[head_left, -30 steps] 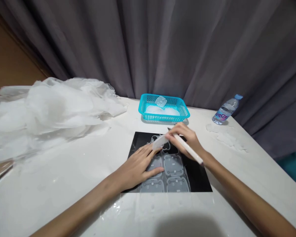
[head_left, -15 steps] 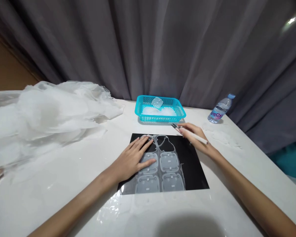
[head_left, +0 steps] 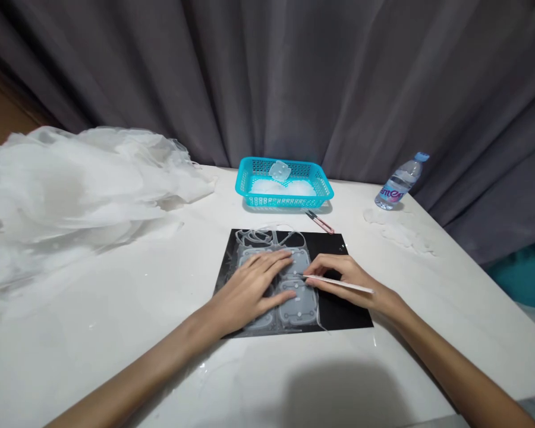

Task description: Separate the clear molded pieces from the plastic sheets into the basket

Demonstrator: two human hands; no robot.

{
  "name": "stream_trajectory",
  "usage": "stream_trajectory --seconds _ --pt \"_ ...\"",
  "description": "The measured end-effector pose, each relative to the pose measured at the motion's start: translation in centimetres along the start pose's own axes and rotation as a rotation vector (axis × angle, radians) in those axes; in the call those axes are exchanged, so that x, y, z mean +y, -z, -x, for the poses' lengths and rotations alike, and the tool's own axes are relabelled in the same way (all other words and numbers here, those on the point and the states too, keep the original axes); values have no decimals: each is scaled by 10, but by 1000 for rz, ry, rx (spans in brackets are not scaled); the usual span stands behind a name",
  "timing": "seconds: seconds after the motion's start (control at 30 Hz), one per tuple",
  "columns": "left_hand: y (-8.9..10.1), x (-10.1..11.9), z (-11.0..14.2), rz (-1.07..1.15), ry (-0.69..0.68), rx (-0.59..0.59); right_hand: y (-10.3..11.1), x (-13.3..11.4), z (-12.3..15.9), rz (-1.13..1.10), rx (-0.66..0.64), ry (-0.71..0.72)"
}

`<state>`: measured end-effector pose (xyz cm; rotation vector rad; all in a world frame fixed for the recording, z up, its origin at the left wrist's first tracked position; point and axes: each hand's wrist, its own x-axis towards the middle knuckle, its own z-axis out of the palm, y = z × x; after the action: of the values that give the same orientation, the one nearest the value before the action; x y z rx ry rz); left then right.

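My left hand (head_left: 258, 282) lies flat with fingers spread on a translucent sheet of embossed, rounded-square pieces (head_left: 298, 304). Beneath this sheet is a black mat (head_left: 345, 306). Closed around a slim white pen-like tool (head_left: 343, 284), my right hand (head_left: 345, 273) rests at the sheet's right side. The tool's tip meets the gap between two of the pieces, near my left fingertips. Part of the sheet is covered by my left hand. Thread snips (head_left: 320, 222) with pinkish handles lie on the table just beyond the mat.
Behind the mat stands a blue perforated basket (head_left: 285, 202) with translucent pieces in it. A crumpled heap of white translucent sheets (head_left: 84, 184) fills the left side. At the right are a water bottle (head_left: 399, 183) and clear scraps (head_left: 401, 232). A grey curtain (head_left: 276, 77) hangs behind.
My right hand has moved from beside the thread snips down toward me and onto the sheet, still with the white tool. The sheet has shifted up and left under my left hand.
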<state>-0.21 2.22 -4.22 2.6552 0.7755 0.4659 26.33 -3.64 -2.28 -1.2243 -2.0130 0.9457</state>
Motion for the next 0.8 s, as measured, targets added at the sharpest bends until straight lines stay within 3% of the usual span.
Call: stream_trajectory --seconds 0.1,0.43,0.8 --pt "-4 3 -2 10 40 -56 -2 3 -1 26 -26 43" --pt "-2 2 -4 -23 56 -81 -4 8 -4 109 -55 161" --pt "-3 -1 -4 25 53 -41 -9 4 -3 376 -72 314"
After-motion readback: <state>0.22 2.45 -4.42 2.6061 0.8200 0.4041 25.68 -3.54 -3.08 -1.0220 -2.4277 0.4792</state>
